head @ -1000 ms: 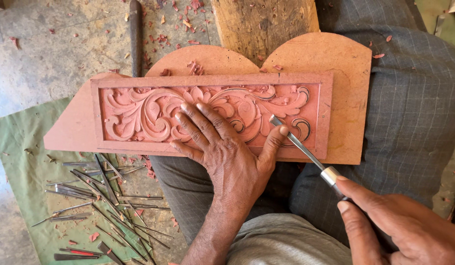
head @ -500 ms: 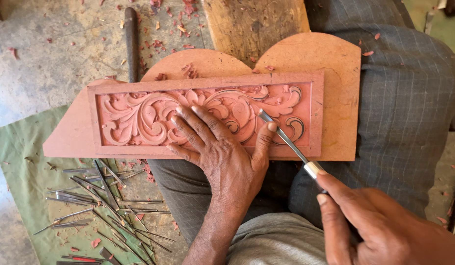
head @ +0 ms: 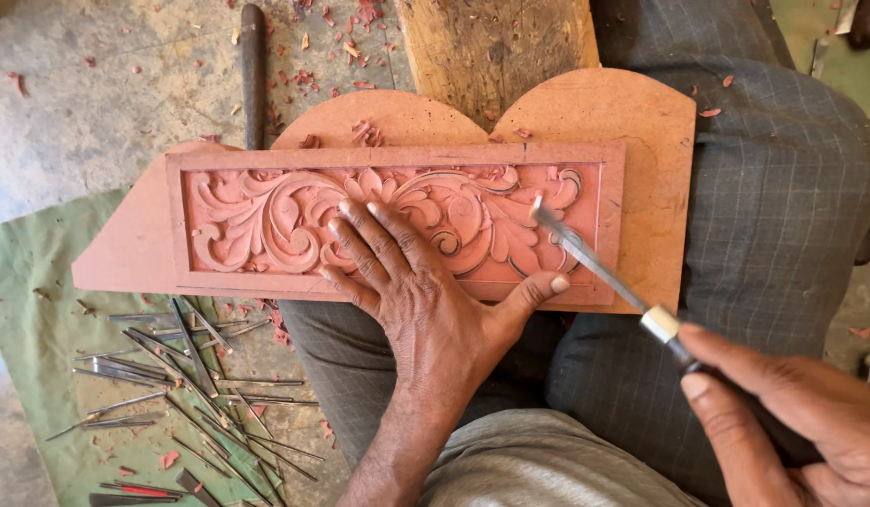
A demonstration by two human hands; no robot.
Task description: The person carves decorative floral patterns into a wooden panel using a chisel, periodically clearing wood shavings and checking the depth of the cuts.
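Since the earlier frame the chisel [head: 599, 270] tip has slid up onto the reddish carved panel [head: 266, 225], which lies across the lap. Right hand [head: 792, 422] grips its dark handle; left hand [head: 426, 291] presses flat, fingers spread, on scrolled relief. Slim metal tools [head: 182, 376] litter green cloth [head: 31, 310].

The carved panel [head: 397, 221] was reddish-brown wood, matt and dusty, its flat border smooth and its scrollwork relief rougher. Above the panel stood a block [head: 496, 47] of pale raw wood with coarse grain. The chisel [head: 604, 272] lying across the panel's right end had a bright, glossy metal blade and ferrule with a dark handle. Below the panel's left end, thin dull metal tools [head: 182, 376] lay on matt green cloth [head: 31, 310]. Under the panel, the trousers [head: 782, 216] were grey checked woven cloth.
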